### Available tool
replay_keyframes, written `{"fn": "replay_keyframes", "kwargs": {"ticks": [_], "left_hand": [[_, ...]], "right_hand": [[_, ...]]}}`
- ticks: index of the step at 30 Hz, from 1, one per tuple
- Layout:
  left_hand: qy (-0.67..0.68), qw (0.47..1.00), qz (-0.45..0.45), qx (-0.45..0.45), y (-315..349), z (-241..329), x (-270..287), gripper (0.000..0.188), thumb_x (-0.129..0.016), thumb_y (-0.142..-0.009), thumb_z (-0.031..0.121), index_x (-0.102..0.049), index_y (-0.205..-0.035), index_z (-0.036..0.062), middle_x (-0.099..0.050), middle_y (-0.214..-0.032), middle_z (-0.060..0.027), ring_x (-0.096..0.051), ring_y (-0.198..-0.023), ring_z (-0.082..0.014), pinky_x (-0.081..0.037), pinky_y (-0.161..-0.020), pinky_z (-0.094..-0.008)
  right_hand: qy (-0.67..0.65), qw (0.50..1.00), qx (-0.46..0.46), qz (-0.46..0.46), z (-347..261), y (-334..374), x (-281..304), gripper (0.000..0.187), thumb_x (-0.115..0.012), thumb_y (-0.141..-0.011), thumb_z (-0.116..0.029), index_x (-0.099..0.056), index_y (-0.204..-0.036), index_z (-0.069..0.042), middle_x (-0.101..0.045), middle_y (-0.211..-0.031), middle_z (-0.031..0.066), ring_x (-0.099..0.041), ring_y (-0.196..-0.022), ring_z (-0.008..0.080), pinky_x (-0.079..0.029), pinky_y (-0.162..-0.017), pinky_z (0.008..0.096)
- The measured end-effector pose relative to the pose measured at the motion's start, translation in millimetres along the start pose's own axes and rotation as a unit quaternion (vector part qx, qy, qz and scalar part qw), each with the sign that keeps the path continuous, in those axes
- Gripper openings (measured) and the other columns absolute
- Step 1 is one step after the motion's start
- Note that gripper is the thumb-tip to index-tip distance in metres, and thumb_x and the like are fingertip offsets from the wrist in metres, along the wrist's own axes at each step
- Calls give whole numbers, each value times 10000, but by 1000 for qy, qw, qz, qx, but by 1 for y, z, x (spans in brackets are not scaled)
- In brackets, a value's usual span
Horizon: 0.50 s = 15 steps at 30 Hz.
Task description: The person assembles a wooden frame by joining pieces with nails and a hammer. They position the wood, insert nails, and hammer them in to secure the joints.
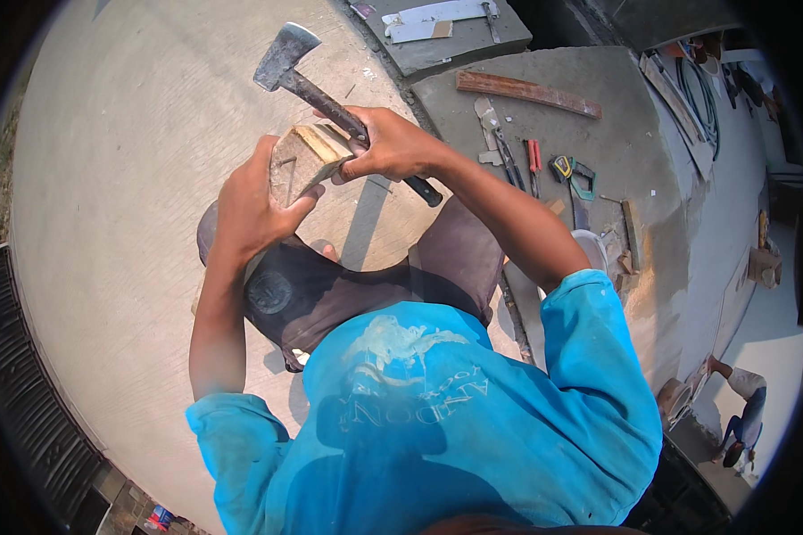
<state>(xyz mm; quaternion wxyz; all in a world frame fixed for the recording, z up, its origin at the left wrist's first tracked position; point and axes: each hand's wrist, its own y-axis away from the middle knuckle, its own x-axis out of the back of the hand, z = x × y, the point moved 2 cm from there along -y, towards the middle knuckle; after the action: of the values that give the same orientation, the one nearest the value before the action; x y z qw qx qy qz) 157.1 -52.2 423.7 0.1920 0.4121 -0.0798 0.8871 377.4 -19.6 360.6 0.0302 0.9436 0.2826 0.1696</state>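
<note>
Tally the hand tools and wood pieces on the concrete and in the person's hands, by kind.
Hatchet: 1
Wood block: 1
Wooden plank: 1
Red-handled pliers: 1
Tape measure: 1
Total: 5

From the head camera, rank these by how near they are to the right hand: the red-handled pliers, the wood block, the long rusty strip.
1. Wood block: touching the right hand, on its left.
2. Red-handled pliers: on the slab, to its right.
3. Long rusty strip: farther up the slab, right.
</note>
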Motion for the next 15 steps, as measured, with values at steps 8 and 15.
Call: {"fn": "replay_keyframes", "kwargs": {"ticks": [8,15], "left_hand": [[0,1000,6,3,-2,-2,-1,537,-830,-752,286,-560,-1158,59,-732,-933,-194,-736,-863,-382,-552,-720,-435],[-43,999,19,-27,-11,-5,-2,540,-823,-763,345,-573,-1144,55,-731,-877,-192,-739,-803,-373,-554,-687,-439]], "right_hand": [[-74,996,51,12,7,-4,-6,768,-857,-700,-216,-583,-1391,-26,-713,-1132,156,-678,-1031,226,-510,-928,342],[-24,997,66,40,7,-1,-1,725,-888,-744,-149,-566,-1385,-50,-701,-1206,108,-661,-1120,189,-503,-1005,358]]}}
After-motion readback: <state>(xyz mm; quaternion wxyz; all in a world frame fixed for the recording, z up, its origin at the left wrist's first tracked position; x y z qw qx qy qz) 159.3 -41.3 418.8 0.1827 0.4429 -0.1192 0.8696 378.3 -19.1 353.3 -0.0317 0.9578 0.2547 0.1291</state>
